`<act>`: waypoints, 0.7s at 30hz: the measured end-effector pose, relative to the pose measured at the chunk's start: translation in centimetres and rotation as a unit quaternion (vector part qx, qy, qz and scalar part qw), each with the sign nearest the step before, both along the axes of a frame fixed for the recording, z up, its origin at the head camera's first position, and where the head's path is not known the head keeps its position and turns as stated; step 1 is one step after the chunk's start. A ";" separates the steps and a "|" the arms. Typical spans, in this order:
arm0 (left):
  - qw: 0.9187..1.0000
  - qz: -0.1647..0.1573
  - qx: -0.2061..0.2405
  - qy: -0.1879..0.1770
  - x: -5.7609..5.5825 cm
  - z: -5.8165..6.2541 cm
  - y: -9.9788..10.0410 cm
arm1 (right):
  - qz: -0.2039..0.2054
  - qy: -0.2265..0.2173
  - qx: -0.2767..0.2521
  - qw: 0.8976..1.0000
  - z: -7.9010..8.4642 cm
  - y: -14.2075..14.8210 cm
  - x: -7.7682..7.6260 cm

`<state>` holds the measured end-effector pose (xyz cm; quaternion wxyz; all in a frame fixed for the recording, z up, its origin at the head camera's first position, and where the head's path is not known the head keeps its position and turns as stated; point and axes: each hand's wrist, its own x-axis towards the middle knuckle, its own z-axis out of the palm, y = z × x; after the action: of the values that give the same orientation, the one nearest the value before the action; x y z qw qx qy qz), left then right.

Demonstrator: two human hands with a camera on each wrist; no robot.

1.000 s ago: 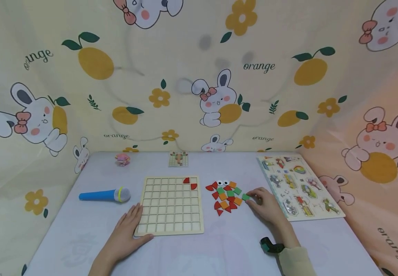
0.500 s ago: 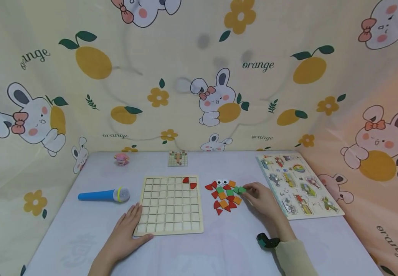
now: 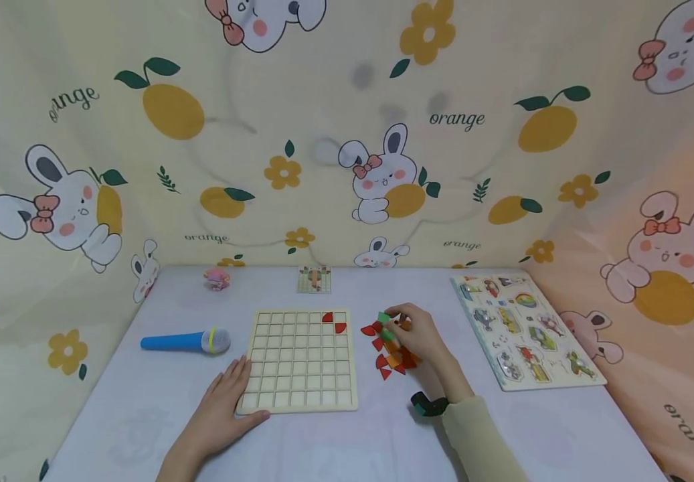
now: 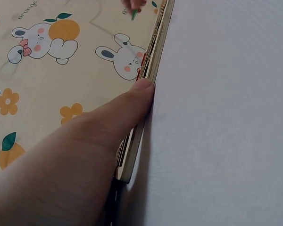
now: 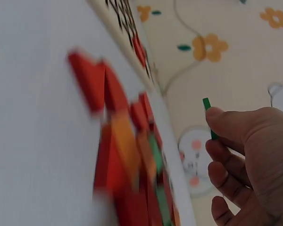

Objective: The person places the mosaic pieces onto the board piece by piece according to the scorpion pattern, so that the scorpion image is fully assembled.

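Note:
A green square tile [image 3: 384, 316] is pinched between the thumb and fingers of my right hand [image 3: 421, 335], raised over a pile of small tiles [image 3: 385, 361]. The right wrist view shows this green tile [image 5: 207, 103] edge-on at the thumb tip. Red, orange and green tiles make up the pile, partly hidden by the hand. My left hand [image 3: 217, 405] rests at the lower left corner of a wooden grid board [image 3: 298, 368], fingers along its left side and thumb on its front edge. Two red quarter-round tiles [image 3: 340, 328] lie in cells at the board's upper right.
Left of the board lies a blue toy microphone [image 3: 184, 342]. A small pattern card [image 3: 314, 280] and a pink toy [image 3: 217, 278] are at the back. A picture puzzle board [image 3: 527, 331] lies at the right, near the patterned curtain [image 3: 262, 100].
My right hand has moved left from the pile's right side, lifting the green tile over the pile. The left hand stays on the board's corner.

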<state>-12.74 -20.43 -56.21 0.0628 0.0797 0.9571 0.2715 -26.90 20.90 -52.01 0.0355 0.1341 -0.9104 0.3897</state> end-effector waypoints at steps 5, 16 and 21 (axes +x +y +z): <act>1.000 0.002 -0.004 0.000 0.1 -0.1 0.1 | 0.027 0.016 -0.002 1.000 0.0 -3.5 -0.7; 1.000 -0.001 -0.001 0.006 -0.1 -0.1 0.1 | 0.079 0.006 0.006 0.997 -0.7 -8.5 -1.8; 1.000 0.003 -0.003 0.001 0.0 -0.2 0.1 | 0.079 -0.010 0.016 0.997 -1.6 -9.6 -1.9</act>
<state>-12.75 -20.34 -56.40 0.0608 0.0766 0.9583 0.2685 -28.80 11.32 -53.59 -0.0067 0.2018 -0.9035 0.3781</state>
